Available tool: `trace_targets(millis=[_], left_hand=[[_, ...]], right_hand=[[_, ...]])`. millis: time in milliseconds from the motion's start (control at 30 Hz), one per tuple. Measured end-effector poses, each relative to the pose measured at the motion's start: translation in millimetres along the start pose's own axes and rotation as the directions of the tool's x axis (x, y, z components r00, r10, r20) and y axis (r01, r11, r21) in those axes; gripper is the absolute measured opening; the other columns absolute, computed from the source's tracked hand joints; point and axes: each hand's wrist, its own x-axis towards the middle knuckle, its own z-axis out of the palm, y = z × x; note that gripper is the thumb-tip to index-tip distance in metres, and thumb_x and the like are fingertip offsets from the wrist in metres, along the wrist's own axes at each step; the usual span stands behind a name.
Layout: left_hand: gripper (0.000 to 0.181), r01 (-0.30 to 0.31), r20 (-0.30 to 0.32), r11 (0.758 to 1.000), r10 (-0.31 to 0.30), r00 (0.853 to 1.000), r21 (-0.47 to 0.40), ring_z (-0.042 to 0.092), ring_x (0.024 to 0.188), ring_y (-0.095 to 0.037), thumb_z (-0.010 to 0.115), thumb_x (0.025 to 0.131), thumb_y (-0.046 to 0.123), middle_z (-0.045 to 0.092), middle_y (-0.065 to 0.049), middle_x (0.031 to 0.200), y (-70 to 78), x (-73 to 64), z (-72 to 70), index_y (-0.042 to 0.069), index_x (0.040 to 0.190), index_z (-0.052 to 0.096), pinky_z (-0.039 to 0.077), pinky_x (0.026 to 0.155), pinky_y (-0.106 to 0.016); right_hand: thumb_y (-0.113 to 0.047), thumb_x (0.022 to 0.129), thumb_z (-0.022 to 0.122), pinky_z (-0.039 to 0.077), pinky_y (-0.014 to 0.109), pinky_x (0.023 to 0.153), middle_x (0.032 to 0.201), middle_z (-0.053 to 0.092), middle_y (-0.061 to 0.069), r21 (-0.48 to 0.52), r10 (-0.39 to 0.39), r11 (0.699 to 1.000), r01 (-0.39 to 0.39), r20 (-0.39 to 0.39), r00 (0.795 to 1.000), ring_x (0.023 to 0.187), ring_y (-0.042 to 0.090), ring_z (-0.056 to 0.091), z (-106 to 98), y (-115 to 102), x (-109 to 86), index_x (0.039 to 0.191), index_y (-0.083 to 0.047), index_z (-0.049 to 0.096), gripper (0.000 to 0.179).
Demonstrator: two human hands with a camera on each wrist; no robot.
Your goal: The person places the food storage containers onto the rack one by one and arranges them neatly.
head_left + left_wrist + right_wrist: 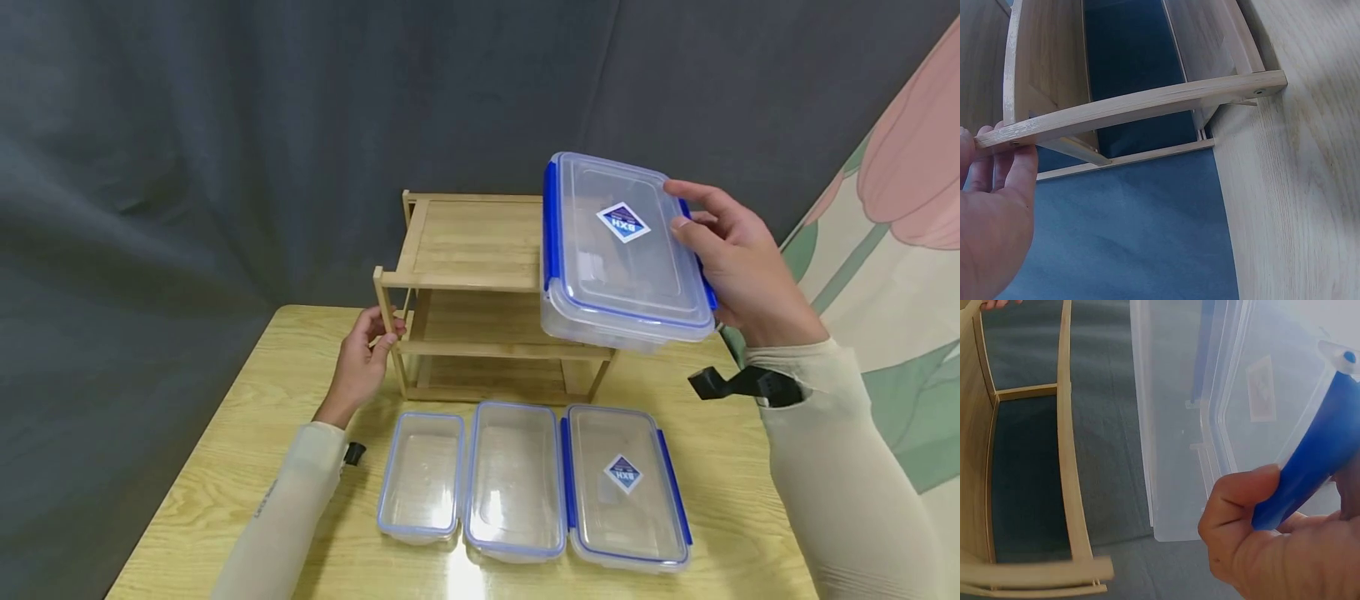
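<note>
My right hand point(738, 258) grips a clear plastic food container point(630, 275) by its right side, thumb over the lid's edge. Its lid has blue side clips and a diamond-shaped sticker. The container is held up in front of the right part of a wooden three-tier shelf point(472, 242), hiding part of it. In the right wrist view, fingers point(1235, 512) curl round the blue clip point(1310, 462). My left hand point(360, 367) holds the shelf's front left post point(384, 304); the left wrist view shows thumb and fingers on either side of that post point(1135, 103).
Before the shelf, three clear containers stand in a row on the wooden table point(225, 467): a small one point(422, 471), a larger one point(516, 475), and one with blue clips and a sticker point(626, 508). A dark curtain point(300, 150) hangs behind; a floral cloth point(900, 208) is at right.
</note>
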Motion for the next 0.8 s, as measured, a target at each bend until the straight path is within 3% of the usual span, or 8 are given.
trace_targets(millis=[233,500,800], left_hand=[[0.035,-0.003,-0.004,1.0,0.003,1.0,-0.004,0.068,0.118,-0.036,0.055,0.108,0.002,0.068,-0.021,0.126,-0.3,1.0,-1.2,0.003,0.143,0.054,0.057,0.092,-0.021],[0.036,-0.012,0.005,1.0,0.011,1.0,0.021,0.068,0.118,-0.035,0.054,0.108,0.004,0.068,-0.022,0.127,0.6,-0.7,0.7,0.003,0.144,0.053,0.061,0.096,-0.036],[0.035,-0.003,0.03,1.0,0.002,1.0,0.013,0.068,0.12,-0.031,0.054,0.109,0.006,0.068,-0.02,0.129,1.5,4.2,1.0,0.006,0.144,0.054,0.06,0.1,-0.042]], right_hand=[[-0.021,0.108,0.061,0.066,0.036,0.063,0.123,0.056,0.008,0.002,0.02,1.0,-0.02,0.018,1.0,0.081,0.02,0.078,22.0,-3.9,24.8,0.157,-0.022,0.049,0.05],[-0.021,0.108,0.06,0.066,0.033,0.064,0.12,0.056,0.009,-0.012,0.036,0.999,-0.036,0.033,0.999,0.08,0.02,0.077,48.2,-5.2,49.3,0.156,-0.023,0.051,0.049],[-0.023,0.108,0.059,0.066,0.034,0.069,0.123,0.058,0.01,0.022,0.077,0.997,-0.079,0.06,0.995,0.084,0.022,0.079,74.7,-8.9,71.6,0.157,-0.024,0.05,0.05]])
